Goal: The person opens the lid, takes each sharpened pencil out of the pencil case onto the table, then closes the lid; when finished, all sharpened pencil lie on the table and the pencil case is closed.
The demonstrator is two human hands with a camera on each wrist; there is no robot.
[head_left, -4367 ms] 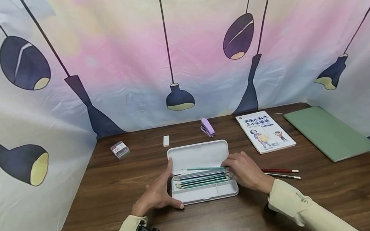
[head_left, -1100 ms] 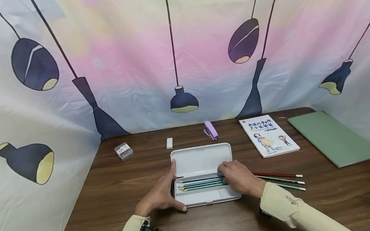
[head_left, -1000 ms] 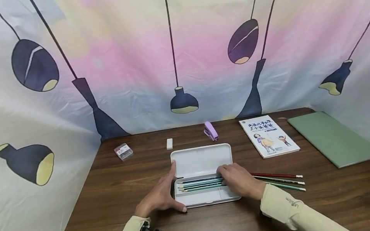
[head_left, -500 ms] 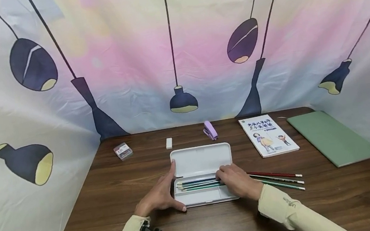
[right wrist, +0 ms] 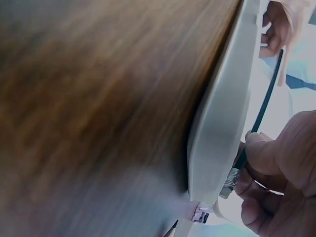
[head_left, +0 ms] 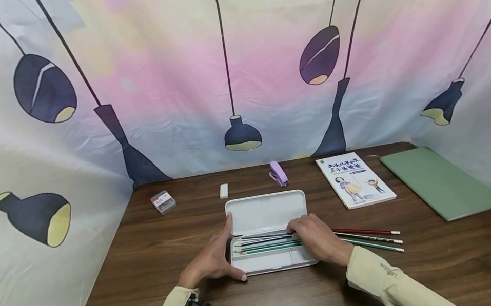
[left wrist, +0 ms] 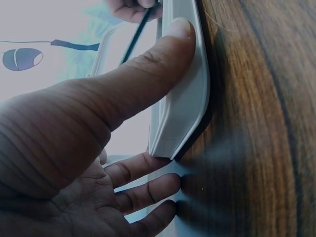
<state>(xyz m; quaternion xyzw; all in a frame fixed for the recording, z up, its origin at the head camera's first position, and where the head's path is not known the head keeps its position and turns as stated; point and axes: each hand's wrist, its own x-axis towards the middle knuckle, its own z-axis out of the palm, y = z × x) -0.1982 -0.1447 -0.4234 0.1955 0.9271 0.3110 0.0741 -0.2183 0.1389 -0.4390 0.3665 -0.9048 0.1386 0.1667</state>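
An open white pencil case (head_left: 265,213) lies at the middle of the wooden table (head_left: 146,248). Several green pencils (head_left: 264,246) lie in its tray. My left hand (head_left: 213,260) braces the case's left end, thumb (left wrist: 148,74) pressed on the front rim (left wrist: 183,111), fingers straight. My right hand (head_left: 315,237) is at the tray's right end and pinches a dark pencil (head_left: 261,235) by its ferrule end (right wrist: 240,165), raised just above the row. Three more pencils (head_left: 370,239) lie on the table right of the case.
Along the back stand a clear box of clips (head_left: 163,201), a white eraser (head_left: 223,191) and a purple stapler (head_left: 277,173). A picture book (head_left: 355,180) and a green folder (head_left: 440,180) lie at the right. A printed curtain hangs close behind the table.
A third pencil has joined the two on the table right of the case. My right hand went back to the tray and lifted a dark pencil. My left hand has not moved.
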